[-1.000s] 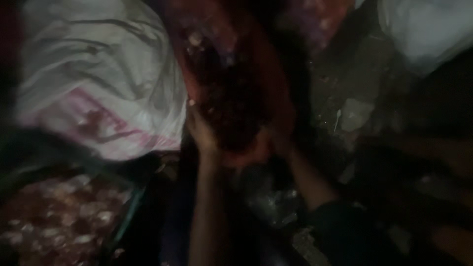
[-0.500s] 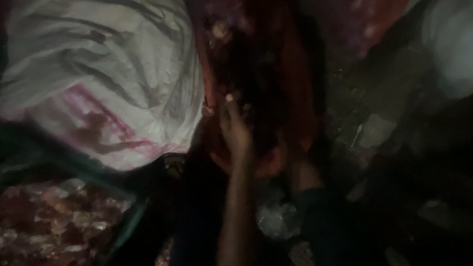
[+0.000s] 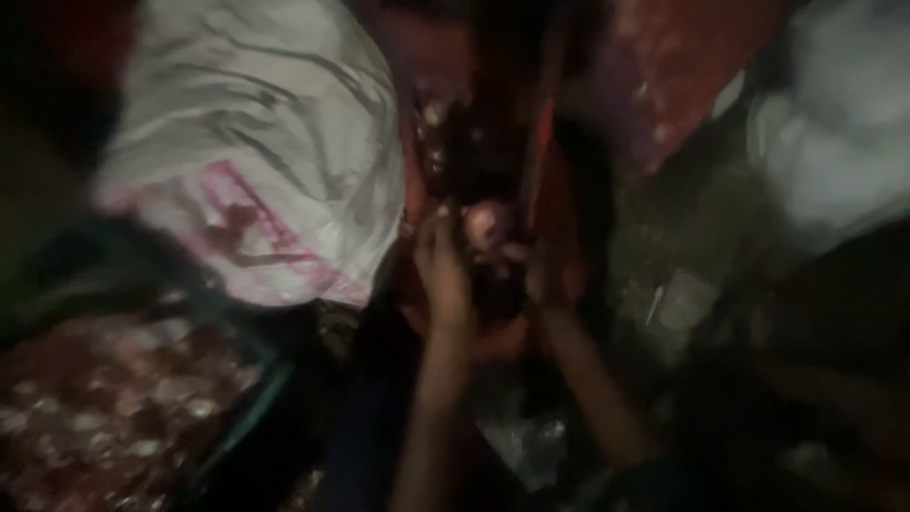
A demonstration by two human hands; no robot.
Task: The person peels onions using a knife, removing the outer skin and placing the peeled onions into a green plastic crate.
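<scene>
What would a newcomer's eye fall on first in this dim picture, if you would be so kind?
Probably the big white woven sack with pink markings at upper left, the brightest thing in the dark. Next come the two hands at centre, left hand and right hand, reaching into a red mesh sack around a small pale round thing. A heap of reddish round produce fills the lower left.
</scene>
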